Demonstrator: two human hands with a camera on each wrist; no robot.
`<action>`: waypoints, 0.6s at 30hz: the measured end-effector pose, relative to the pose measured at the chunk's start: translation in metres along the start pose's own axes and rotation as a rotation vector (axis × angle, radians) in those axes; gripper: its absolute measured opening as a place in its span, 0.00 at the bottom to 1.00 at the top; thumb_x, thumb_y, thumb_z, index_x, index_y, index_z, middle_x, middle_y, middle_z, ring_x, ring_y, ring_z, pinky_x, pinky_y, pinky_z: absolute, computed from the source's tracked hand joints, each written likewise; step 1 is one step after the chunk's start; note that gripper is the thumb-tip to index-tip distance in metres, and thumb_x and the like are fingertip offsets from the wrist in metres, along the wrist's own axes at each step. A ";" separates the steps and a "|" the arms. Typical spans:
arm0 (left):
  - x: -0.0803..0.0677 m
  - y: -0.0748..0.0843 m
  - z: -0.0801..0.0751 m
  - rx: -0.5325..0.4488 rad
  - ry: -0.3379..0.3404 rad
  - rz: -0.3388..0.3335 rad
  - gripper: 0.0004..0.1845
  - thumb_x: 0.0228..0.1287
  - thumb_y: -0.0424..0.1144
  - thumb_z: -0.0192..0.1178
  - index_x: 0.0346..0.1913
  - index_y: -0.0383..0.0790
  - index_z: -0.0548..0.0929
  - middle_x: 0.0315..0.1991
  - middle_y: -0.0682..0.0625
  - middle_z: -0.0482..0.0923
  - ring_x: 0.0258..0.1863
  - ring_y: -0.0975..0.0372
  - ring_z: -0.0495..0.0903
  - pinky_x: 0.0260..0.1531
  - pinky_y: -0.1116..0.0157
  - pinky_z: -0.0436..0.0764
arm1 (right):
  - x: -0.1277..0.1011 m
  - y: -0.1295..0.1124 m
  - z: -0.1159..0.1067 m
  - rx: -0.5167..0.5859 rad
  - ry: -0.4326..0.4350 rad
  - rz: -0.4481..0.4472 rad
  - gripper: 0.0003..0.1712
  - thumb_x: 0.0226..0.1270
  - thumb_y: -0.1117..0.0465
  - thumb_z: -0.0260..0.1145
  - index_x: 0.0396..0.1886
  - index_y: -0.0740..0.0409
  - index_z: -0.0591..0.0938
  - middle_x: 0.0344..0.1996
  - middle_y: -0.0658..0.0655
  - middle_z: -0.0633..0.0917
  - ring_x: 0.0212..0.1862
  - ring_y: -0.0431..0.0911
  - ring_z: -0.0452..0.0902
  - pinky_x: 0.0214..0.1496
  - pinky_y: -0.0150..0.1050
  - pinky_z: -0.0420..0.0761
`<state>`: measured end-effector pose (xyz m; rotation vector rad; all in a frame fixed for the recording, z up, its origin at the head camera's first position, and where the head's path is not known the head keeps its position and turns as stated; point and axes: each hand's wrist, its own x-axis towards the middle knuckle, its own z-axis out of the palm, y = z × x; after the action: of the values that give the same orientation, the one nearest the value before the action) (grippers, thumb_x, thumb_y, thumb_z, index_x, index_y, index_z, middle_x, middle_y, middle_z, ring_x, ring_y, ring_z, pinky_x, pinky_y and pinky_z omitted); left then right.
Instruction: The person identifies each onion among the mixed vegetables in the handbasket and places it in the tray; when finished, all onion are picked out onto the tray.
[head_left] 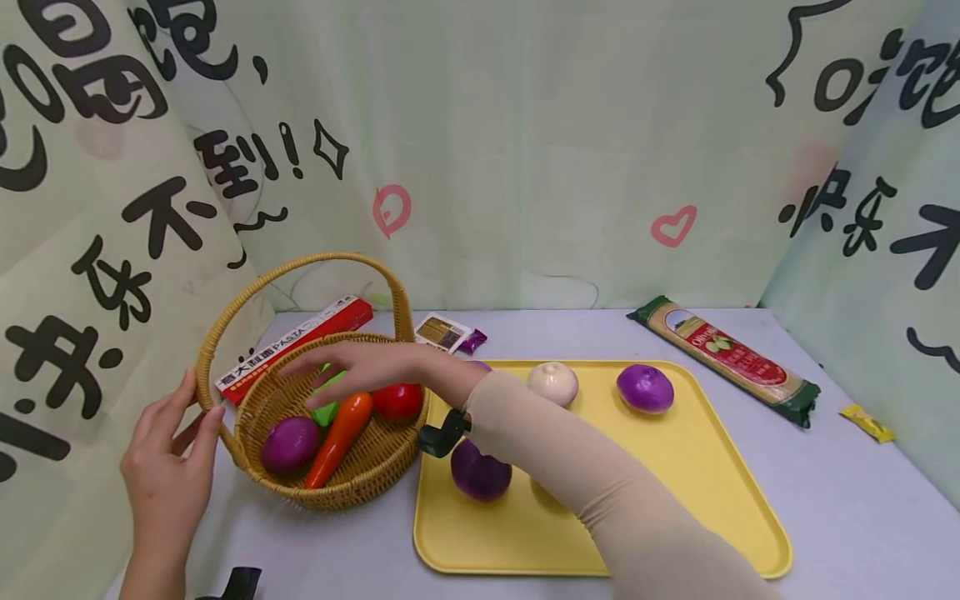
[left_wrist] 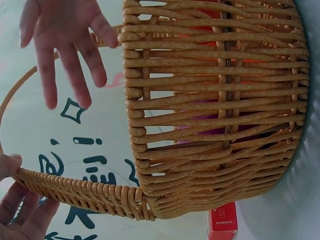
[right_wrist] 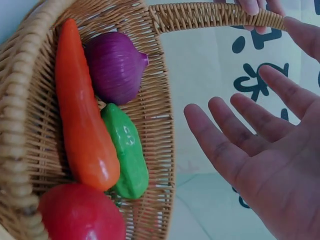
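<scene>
A wicker basket (head_left: 375,471) with a hoop handle (head_left: 225,321) stands at the table's left. In it lie a purple onion (head_left: 288,444), an orange carrot (head_left: 341,437), a green pepper (head_left: 327,410) and a red tomato (head_left: 399,402). The right wrist view shows the same carrot (right_wrist: 80,125), onion (right_wrist: 117,65), pepper (right_wrist: 127,155) and tomato (right_wrist: 80,212). My right hand (head_left: 367,362) hovers over the basket, palm down, fingers spread, holding nothing. My left hand (head_left: 168,458) pinches the handle's near base between thumb (left_wrist: 6,165) and fingers.
A yellow tray (head_left: 675,500) lies right of the basket with two purple onions (head_left: 645,388) (head_left: 480,473) and a white onion (head_left: 552,383). Behind it lie a long pasta packet (head_left: 723,358), a red pasta box (head_left: 300,337) and a small sachet (head_left: 442,332). Printed curtains wall in three sides.
</scene>
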<state>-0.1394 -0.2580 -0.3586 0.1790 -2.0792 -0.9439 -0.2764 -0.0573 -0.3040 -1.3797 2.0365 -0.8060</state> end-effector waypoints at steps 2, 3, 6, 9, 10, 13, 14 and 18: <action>0.000 0.001 0.000 0.005 -0.003 -0.003 0.32 0.57 0.28 0.63 0.63 0.59 0.72 0.43 0.70 0.70 0.46 0.88 0.66 0.40 0.93 0.66 | 0.003 -0.001 0.000 -0.012 0.009 0.020 0.32 0.65 0.48 0.60 0.69 0.40 0.65 0.68 0.43 0.68 0.62 0.36 0.68 0.63 0.28 0.72; 0.000 0.001 -0.001 0.009 -0.005 -0.004 0.32 0.57 0.29 0.63 0.63 0.59 0.71 0.44 0.66 0.72 0.46 0.88 0.66 0.40 0.93 0.66 | 0.004 -0.002 0.000 -0.017 0.015 0.027 0.32 0.65 0.48 0.60 0.69 0.39 0.66 0.67 0.42 0.68 0.61 0.35 0.68 0.63 0.28 0.71; 0.001 0.001 -0.001 0.021 -0.012 -0.009 0.32 0.59 0.29 0.62 0.64 0.60 0.70 0.46 0.53 0.75 0.47 0.88 0.65 0.41 0.93 0.66 | 0.008 -0.003 0.001 -0.021 0.039 0.031 0.31 0.65 0.48 0.60 0.68 0.39 0.67 0.66 0.42 0.69 0.59 0.33 0.69 0.61 0.26 0.73; 0.001 0.002 -0.001 0.034 -0.016 -0.021 0.32 0.60 0.30 0.62 0.64 0.62 0.70 0.48 0.47 0.75 0.47 0.88 0.65 0.41 0.93 0.66 | 0.013 -0.002 0.001 -0.012 0.070 0.025 0.30 0.66 0.48 0.60 0.68 0.40 0.67 0.65 0.42 0.71 0.57 0.33 0.71 0.56 0.24 0.75; 0.001 0.002 -0.001 0.032 -0.017 -0.023 0.32 0.60 0.30 0.62 0.64 0.62 0.70 0.48 0.46 0.76 0.47 0.88 0.65 0.41 0.93 0.66 | 0.015 -0.001 0.001 -0.007 0.077 0.023 0.30 0.66 0.48 0.60 0.68 0.40 0.67 0.64 0.42 0.72 0.56 0.33 0.71 0.54 0.24 0.76; 0.001 0.002 -0.001 0.024 -0.018 -0.025 0.32 0.59 0.30 0.62 0.64 0.62 0.70 0.48 0.48 0.76 0.47 0.89 0.65 0.40 0.93 0.66 | 0.019 0.002 0.001 0.025 0.088 0.033 0.31 0.65 0.48 0.60 0.68 0.39 0.67 0.63 0.42 0.72 0.55 0.34 0.72 0.51 0.24 0.78; 0.001 0.002 -0.001 0.020 -0.017 -0.023 0.32 0.59 0.30 0.62 0.63 0.61 0.70 0.47 0.50 0.76 0.47 0.89 0.65 0.40 0.93 0.66 | 0.021 0.002 0.001 0.043 0.086 0.039 0.31 0.65 0.48 0.61 0.68 0.40 0.67 0.63 0.43 0.72 0.54 0.34 0.73 0.51 0.25 0.79; 0.001 0.001 -0.001 0.018 -0.016 -0.022 0.32 0.58 0.30 0.63 0.63 0.60 0.71 0.46 0.56 0.75 0.47 0.88 0.66 0.40 0.93 0.66 | 0.028 0.004 0.002 0.105 0.076 0.057 0.31 0.65 0.50 0.62 0.68 0.41 0.67 0.64 0.43 0.72 0.53 0.33 0.74 0.52 0.30 0.82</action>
<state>-0.1394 -0.2584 -0.3568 0.2048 -2.1045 -0.9434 -0.2868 -0.0825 -0.3112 -1.2455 2.0497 -0.9393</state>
